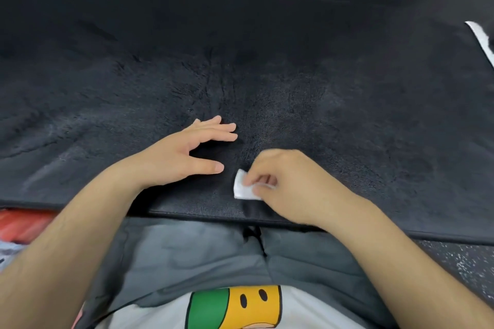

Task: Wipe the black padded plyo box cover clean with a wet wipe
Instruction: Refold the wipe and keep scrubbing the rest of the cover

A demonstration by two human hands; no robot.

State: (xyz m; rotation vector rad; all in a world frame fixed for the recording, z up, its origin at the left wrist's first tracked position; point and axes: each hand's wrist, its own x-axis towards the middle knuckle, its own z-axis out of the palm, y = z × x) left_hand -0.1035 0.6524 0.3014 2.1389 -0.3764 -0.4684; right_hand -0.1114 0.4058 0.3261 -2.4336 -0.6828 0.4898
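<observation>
Our right hand (275, 176) pinches a folded white wet wipe (243, 186) against the black cover (294, 93) near its front edge. Our left hand (187, 152) rests flat just beside it, fingers spread.

Soft even indoor light, fairly bright. Faint sheen mid-frame on cover (280, 115), darker toward 12 o'clock. Wide-angle bowing at edges, overall slightly soft.

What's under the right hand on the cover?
A folded white wet wipe, pinched by the right hand against the black cover. Only its left part shows; the rest, and the cover beneath, are hidden by that hand.
</observation>
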